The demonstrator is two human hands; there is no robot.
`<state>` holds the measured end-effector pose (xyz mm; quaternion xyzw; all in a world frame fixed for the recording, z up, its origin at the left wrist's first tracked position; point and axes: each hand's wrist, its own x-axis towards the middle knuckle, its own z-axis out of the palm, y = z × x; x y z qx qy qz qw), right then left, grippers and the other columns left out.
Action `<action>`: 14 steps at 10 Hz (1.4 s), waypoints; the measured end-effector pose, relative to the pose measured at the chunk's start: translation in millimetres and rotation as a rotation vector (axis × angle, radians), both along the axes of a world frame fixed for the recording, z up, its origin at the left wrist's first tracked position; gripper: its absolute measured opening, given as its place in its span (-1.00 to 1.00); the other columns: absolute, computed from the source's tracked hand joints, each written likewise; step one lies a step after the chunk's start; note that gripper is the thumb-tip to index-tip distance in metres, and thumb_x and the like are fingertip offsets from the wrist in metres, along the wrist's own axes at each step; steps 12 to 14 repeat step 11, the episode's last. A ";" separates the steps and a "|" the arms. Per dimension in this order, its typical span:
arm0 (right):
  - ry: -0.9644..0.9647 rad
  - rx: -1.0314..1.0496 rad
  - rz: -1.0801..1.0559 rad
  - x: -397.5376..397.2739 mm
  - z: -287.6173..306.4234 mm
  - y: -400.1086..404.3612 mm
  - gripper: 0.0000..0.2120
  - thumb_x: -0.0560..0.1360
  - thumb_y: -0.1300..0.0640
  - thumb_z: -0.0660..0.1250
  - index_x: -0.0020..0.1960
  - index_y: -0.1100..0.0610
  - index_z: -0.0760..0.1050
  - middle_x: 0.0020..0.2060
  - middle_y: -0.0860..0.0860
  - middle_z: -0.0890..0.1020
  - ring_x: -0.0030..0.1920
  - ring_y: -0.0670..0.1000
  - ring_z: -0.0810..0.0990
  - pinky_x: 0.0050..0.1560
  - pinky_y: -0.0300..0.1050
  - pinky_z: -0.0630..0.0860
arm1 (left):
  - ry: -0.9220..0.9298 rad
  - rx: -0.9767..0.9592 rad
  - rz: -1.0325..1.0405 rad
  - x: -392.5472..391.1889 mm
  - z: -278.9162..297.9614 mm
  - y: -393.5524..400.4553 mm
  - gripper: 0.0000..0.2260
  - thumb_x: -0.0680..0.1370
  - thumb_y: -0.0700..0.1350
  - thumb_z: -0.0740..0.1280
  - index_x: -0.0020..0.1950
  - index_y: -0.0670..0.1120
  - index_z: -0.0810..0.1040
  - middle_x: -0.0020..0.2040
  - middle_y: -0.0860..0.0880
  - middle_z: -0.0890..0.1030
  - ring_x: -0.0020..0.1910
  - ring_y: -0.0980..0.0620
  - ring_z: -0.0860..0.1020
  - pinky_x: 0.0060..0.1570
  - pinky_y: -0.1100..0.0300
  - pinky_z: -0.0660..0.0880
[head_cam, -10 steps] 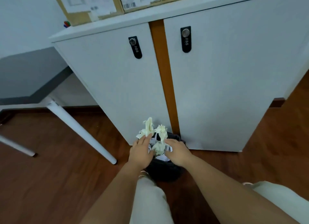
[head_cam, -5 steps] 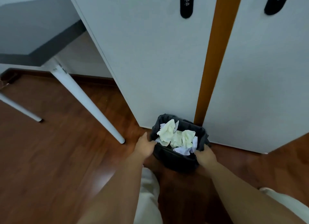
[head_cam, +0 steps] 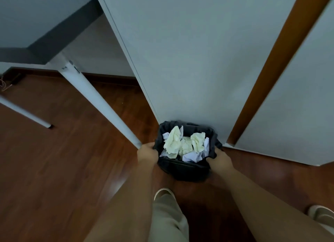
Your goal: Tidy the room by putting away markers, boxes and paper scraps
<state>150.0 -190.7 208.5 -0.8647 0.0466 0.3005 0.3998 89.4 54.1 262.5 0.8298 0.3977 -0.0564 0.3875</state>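
Observation:
A small black waste bin (head_cam: 188, 171) with a dark liner stands on the wooden floor against the white cabinet. Crumpled cream and white paper scraps (head_cam: 184, 144) fill it to the rim. My left hand (head_cam: 147, 154) grips the bin's left edge, fingers curled over the liner. My right hand (head_cam: 219, 157) grips the right edge the same way. Both forearms reach down from the bottom of the head view.
A white cabinet (head_cam: 189, 57) with an orange strip (head_cam: 278, 68) rises right behind the bin. A slanted white table leg (head_cam: 101, 104) ends just left of my left hand; a second leg (head_cam: 27, 113) is further left. My shoes (head_cam: 163, 192) stand below the bin.
My hands let go of the paper scraps, which now lie in the bin, and moved out to grip its two sides. The view has dropped closer to the bin.

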 end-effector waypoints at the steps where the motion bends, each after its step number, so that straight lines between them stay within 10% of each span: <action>1: 0.128 0.272 -0.148 -3.6 -4.6 32.7 -0.35 0.50 0.16 0.40 0.53 0.06 0.23 0.33 0.11 0.52 0.16 0.17 0.58 -0.04 -0.07 0.63 | 0.022 -0.011 0.123 -1.5 -4.0 34.8 -0.59 0.52 -0.27 0.16 0.24 0.08 0.60 0.04 -0.12 0.65 -0.19 -0.11 0.66 -0.19 0.15 0.61; 6: 0.274 0.717 -0.404 8.0 -18.3 140.5 -0.31 0.51 0.20 0.40 0.54 0.03 0.18 0.43 0.08 0.42 0.30 0.15 0.51 0.16 0.09 0.57 | -0.353 -0.426 0.742 4.5 -37.1 127.6 -0.82 0.47 -0.19 0.48 0.02 -0.22 0.65 -0.28 -0.12 0.65 -0.26 -0.06 0.66 -0.04 0.12 0.60; 9: 0.175 0.692 -0.512 5.2 -26.1 155.7 -0.40 0.50 0.21 0.41 0.49 0.07 0.31 0.33 0.09 0.50 0.24 0.19 0.55 0.01 0.04 0.63 | -0.313 -0.292 0.621 11.7 -42.1 137.8 -0.83 0.54 -0.06 0.39 -0.02 -0.16 0.61 -0.13 -0.17 0.67 -0.26 -0.03 0.65 -0.13 0.13 0.60; 11: 0.060 0.619 -0.764 -21.0 11.8 150.4 -0.61 0.47 -0.11 0.39 0.17 0.12 0.59 0.06 0.08 0.66 0.06 0.05 0.62 0.15 0.01 0.55 | -0.149 -0.100 0.388 -31.0 -41.6 102.1 -0.51 0.63 0.18 0.05 0.39 -0.11 0.40 0.37 -0.17 0.37 0.34 -0.19 0.38 0.31 -0.05 0.28; 14: 0.060 0.619 -0.764 -21.0 11.8 150.4 -0.61 0.47 -0.11 0.39 0.17 0.12 0.59 0.06 0.08 0.66 0.06 0.05 0.62 0.15 0.01 0.55 | -0.149 -0.100 0.388 -31.0 -41.6 102.1 -0.51 0.63 0.18 0.05 0.39 -0.11 0.40 0.37 -0.17 0.37 0.34 -0.19 0.38 0.31 -0.05 0.28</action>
